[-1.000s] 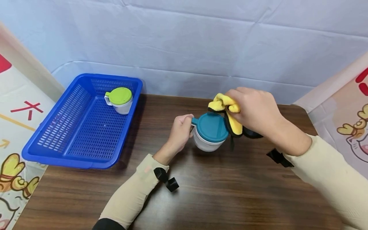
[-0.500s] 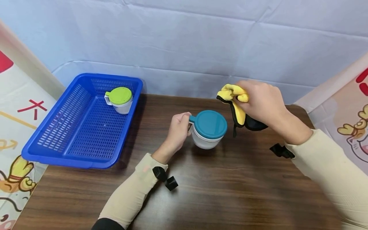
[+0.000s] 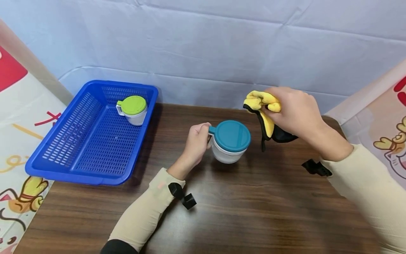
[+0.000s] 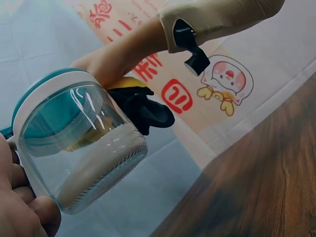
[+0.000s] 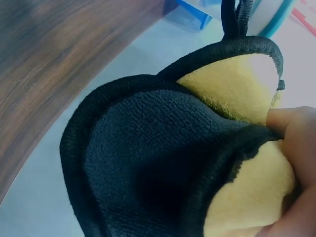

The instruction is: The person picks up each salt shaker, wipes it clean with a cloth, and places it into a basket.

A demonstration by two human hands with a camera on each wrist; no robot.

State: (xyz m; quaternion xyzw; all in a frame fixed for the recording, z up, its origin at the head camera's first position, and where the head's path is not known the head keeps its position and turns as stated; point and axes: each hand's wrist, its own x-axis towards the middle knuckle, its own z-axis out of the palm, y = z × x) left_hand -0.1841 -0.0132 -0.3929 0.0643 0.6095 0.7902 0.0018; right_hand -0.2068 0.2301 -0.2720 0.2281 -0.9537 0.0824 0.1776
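Note:
In my left hand [image 3: 195, 143] I grip the handle of a clear seasoning jar [image 4: 84, 148] with a teal lid [image 3: 232, 135]. White powder or grains fill its lower part, and the left wrist view shows it tilted. Its base appears held above the table. My right hand [image 3: 296, 111] holds a bunched yellow and black cloth [image 3: 260, 100] to the right of the jar, apart from it in the head view. The cloth's dark side [image 5: 148, 148] and black edging fill much of the right wrist view.
A blue plastic basket [image 3: 79, 179] stands on the left of the brown wooden table [image 3: 253, 211]. Inside it, near the back right corner, sits a similar jar with a lime green lid [image 3: 134, 105]. A pale cloth backdrop [image 3: 203, 46] rises behind the table.
My right hand has drawn the cloth off the teal lid and away, up and to the right. My left hand has shifted the jar slightly up and left.

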